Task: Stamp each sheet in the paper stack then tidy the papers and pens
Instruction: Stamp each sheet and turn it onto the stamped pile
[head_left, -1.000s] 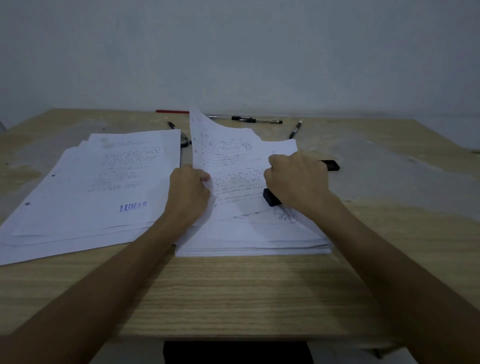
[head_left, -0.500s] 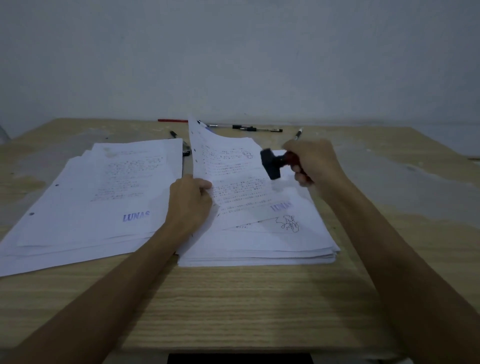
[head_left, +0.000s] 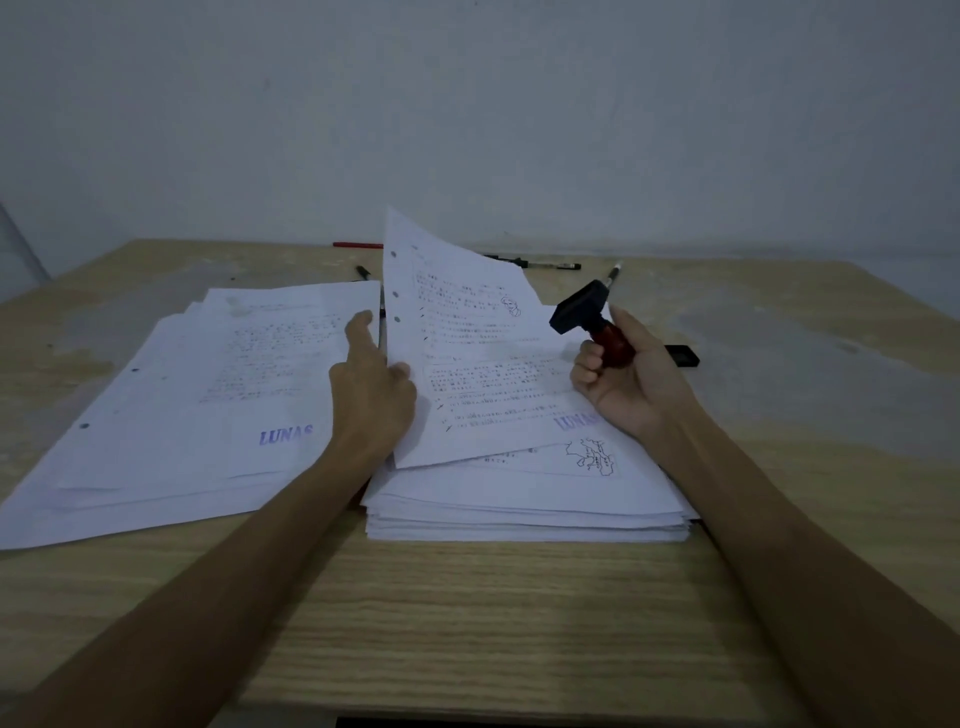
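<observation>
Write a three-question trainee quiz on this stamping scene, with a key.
1. True or false: the right hand grips the stamp lifted off the paper.
2. Which hand lifts the top sheet of the right stack? A. left hand B. right hand
3. Fill in: the blue word stamped on the left pile reads ____.

Key: 1 true; 2 A; 3 LUNAS

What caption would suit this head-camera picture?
Left hand lifts a freshly stamped sheet off the stack; right hand holds the stamp.
</observation>
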